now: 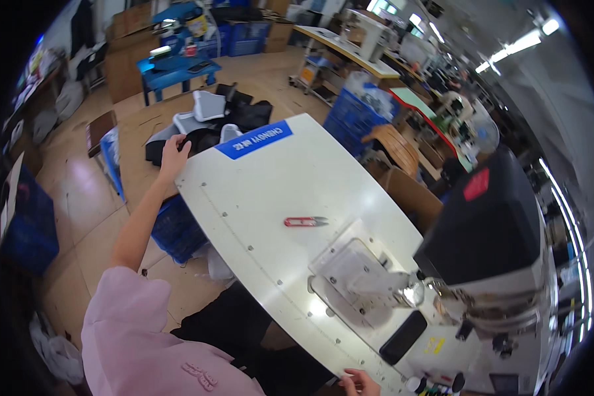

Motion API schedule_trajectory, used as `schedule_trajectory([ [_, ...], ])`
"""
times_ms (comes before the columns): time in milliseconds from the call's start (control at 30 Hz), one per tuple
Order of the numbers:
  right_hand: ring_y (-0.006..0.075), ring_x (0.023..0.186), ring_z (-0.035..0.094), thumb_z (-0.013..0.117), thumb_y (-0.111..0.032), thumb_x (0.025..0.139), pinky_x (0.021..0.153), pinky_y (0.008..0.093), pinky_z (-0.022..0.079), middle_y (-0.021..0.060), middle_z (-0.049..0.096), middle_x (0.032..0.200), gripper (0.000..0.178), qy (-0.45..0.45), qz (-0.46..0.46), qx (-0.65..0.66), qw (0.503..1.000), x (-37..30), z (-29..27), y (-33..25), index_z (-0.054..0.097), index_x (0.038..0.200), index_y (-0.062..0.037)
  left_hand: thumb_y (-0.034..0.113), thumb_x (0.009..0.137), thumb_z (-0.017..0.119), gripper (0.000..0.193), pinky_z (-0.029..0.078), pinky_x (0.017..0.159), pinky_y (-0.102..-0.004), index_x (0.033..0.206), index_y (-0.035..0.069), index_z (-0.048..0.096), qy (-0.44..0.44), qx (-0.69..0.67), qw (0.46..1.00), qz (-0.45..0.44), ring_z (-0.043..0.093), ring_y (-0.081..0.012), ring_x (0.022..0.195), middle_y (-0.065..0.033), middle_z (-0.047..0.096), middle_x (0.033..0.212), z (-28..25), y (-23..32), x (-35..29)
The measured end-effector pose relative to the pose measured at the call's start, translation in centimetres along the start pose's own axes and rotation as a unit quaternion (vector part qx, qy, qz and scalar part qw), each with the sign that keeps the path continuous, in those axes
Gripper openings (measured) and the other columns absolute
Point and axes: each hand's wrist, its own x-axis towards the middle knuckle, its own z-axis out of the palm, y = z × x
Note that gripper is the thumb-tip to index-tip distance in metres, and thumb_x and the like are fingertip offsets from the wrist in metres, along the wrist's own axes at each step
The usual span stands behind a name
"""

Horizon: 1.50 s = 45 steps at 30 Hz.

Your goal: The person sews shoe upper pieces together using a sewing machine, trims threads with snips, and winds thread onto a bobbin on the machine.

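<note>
My left hand point(174, 157) reaches out past the far left edge of the white machine table point(257, 191). Its fingers are closed on a black piece point(203, 140) in a pile of black and grey pieces, which look like shoe uppers or padded parts. A grey-and-white piece point(208, 105) lies on top of the pile. My right hand point(360, 383) rests at the table's near edge, partly cut off by the picture's lower rim, fingers loosely bent and apart, with nothing seen in them. Red-handled thread snips point(305, 222) lie on the tabletop.
A sewing machine with a black head point(485, 218) stands at the right. A dark phone point(403, 337) lies beside its base. Blue crates point(178, 228) stand below the table's left side and another blue crate point(350, 119) beyond it. A blue stool point(171, 72) is farther back.
</note>
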Motion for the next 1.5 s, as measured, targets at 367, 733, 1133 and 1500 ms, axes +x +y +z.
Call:
schedule_trajectory([
  [367, 0.0243, 0.077, 0.069, 0.070, -0.013, 0.098, 0.071, 0.0351, 0.054, 0.0163, 0.074, 0.092, 0.030, -0.081, -0.017, -0.056, 0.995, 1.2, 1.9, -3.9, 0.066, 0.125, -0.0019, 0.037, 0.099, 0.068, 0.050, 0.051, 0.097, -0.0387, 0.142, 0.011, 0.061, -0.368, -0.376, 0.790, -0.314, 0.061, -0.0209, 0.110, -0.0135, 0.062, 0.131, 4.6, -4.0, 5.8],
  [733, 0.0261, 0.084, 0.072, 0.070, -0.010, 0.097, 0.075, 0.0363, 0.057, 0.0165, 0.074, 0.096, 0.030, -0.082, -0.072, -0.043, 0.993, 2.4, 2.4, -5.0, 0.065, 0.126, -0.0018, -0.001, 0.090, 0.071, 0.010, 0.054, 0.085, -0.0306, 0.100, -0.003, 0.072, 0.091, -0.119, 0.957, 0.247, 0.069, -0.0219, 0.095, -0.0083, 0.071, 0.105, -1.5, 12.2, 9.3],
  [1133, 0.0328, 0.121, 0.061, 0.091, -0.016, 0.074, 0.094, 0.0385, 0.052, 0.0178, 0.047, 0.151, 0.088, 0.241, -0.356, 0.114, 0.895, 12.7, 6.1, -17.0, 0.046, 0.149, -0.0029, -0.011, 0.072, 0.084, 0.032, 0.055, 0.086, -0.0341, 0.098, 0.000, 0.071, -0.069, -0.362, 0.779, 0.507, 0.069, -0.0260, 0.098, -0.0163, 0.072, 0.110, -9.9, 35.8, -10.4],
  [1500, 0.0114, 0.068, 0.071, 0.066, 0.006, 0.092, 0.063, 0.0240, 0.055, 0.0076, 0.072, 0.079, 0.017, 0.189, -0.269, 0.202, 0.922, 15.0, 8.8, -11.9, 0.074, 0.107, 0.0016, -0.010, 0.065, 0.078, 0.032, 0.054, 0.080, -0.0358, 0.093, 0.002, 0.068, -0.576, -0.217, 0.725, 0.308, 0.069, -0.0283, 0.092, -0.0098, 0.071, 0.096, -2.3, 34.8, -13.9],
])
